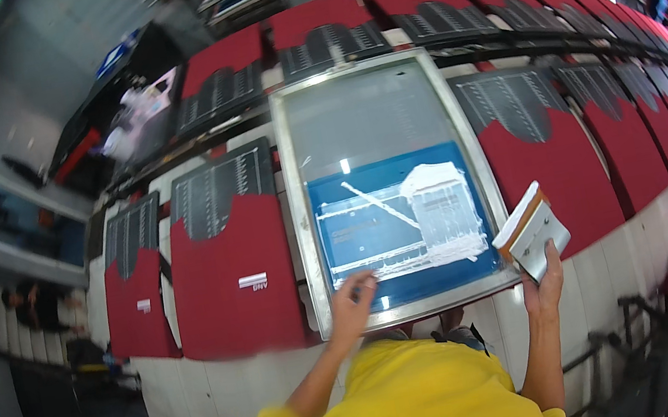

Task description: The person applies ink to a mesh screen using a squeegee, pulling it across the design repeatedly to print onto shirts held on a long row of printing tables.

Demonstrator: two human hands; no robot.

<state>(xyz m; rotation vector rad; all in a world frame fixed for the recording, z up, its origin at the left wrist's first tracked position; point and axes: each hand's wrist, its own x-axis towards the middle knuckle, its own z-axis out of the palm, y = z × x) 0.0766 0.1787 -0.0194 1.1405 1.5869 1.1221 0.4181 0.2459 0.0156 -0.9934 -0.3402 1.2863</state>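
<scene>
A screen printing frame (467,133) with a pale metal rim lies before me, its mesh carrying a blue stencil area (392,291). White ink (435,176) is smeared thickly at the right of the stencil, with a diagonal streak and lines to its left. My right hand (547,274) grips a squeegee (540,240), which has a metal holder and white ink along its edge, off the frame's lower right corner. Over the lower left of the mesh is my left hand (352,304), fingers curled together near the ink's edge; whatever they may hold is too small to tell.
Red fabric pieces (229,270) on dark boards (243,166) stand in two long rows left, right and behind the frame. Crumpled plastic (134,123) lies at the far left. A person (37,307) is at the left edge. Racks stand at the back.
</scene>
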